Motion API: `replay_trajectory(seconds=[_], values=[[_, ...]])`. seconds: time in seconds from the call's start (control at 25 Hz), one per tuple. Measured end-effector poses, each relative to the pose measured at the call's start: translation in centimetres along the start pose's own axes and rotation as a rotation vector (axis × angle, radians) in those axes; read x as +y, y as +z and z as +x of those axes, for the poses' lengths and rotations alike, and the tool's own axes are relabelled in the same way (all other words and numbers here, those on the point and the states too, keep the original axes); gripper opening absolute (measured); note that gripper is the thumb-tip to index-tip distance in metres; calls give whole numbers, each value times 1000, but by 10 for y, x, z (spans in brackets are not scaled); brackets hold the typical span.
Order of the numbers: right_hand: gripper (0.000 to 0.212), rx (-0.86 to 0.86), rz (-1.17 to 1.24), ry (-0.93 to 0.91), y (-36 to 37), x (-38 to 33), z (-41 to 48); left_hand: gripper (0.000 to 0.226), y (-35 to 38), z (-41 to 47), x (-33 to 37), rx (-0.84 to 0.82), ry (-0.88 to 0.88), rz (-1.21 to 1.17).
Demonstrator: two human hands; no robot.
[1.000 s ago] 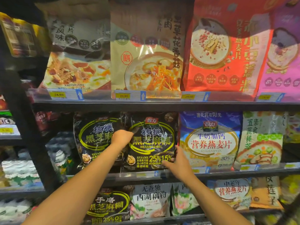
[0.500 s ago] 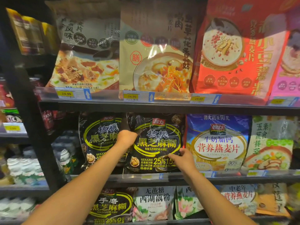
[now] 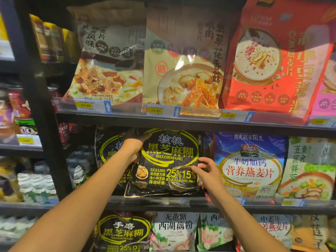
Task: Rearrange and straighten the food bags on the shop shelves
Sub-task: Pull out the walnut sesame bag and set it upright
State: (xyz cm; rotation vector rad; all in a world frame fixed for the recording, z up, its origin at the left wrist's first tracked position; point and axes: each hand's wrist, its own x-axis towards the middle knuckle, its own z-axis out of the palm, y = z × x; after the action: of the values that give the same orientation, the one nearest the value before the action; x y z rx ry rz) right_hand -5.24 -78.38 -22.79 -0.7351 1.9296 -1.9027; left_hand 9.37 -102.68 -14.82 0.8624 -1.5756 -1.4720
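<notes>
A black sesame paste bag [image 3: 169, 160] with yellow lettering stands on the middle shelf [image 3: 163, 201], pulled forward and tilted slightly. My left hand [image 3: 133, 142] grips its upper left corner. My right hand [image 3: 207, 172] pinches its lower right edge. A second black bag [image 3: 111, 153] of the same kind stands behind and to the left, partly hidden by my left arm. A blue oatmeal bag [image 3: 251, 166] stands just right of the held bag.
The top shelf carries beige porridge bags [image 3: 183, 59] and a red oatmeal bag [image 3: 276, 59] above price tags. A green-and-white bag [image 3: 309, 168] sits at the far right. The bottom shelf holds another black bag [image 3: 123, 231] and white lotus powder bags [image 3: 174, 231]. A black upright [image 3: 43, 110] divides off the left bay.
The black bag has come forward and up off the shelf front. My left hand rose to its top corner; my right hand shifted onto its lower right edge. The camera moved closer.
</notes>
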Motion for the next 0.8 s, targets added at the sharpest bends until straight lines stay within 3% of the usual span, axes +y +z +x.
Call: replay_trajectory(seconds=[0.16, 0.28, 0.32, 0.4, 0.48, 0.72, 0.8], values=[[75, -104, 107, 39, 13, 7, -9, 74, -13, -9, -9, 5, -107, -141], [96, -90, 107, 65, 27, 16, -16, 51, -33, -22, -13, 61, -167, -157], [86, -111, 103, 79, 31, 16, -16, 39, -41, -25, -16, 81, -166, -140], [54, -190, 64, 80, 42, 12, -19, 36, -58, -27, -23, 112, -148, -110], [40, -255, 22, 51, 55, 8, -22, 34, -75, -25, -29, 136, -127, -107], [31, -274, -49, 53, 100, -2, -11, 51, -109, -20, -21, 248, -57, -115], [38, -245, -81, 40, 114, -6, -6, 56, -114, -13, -17, 258, -10, -113]])
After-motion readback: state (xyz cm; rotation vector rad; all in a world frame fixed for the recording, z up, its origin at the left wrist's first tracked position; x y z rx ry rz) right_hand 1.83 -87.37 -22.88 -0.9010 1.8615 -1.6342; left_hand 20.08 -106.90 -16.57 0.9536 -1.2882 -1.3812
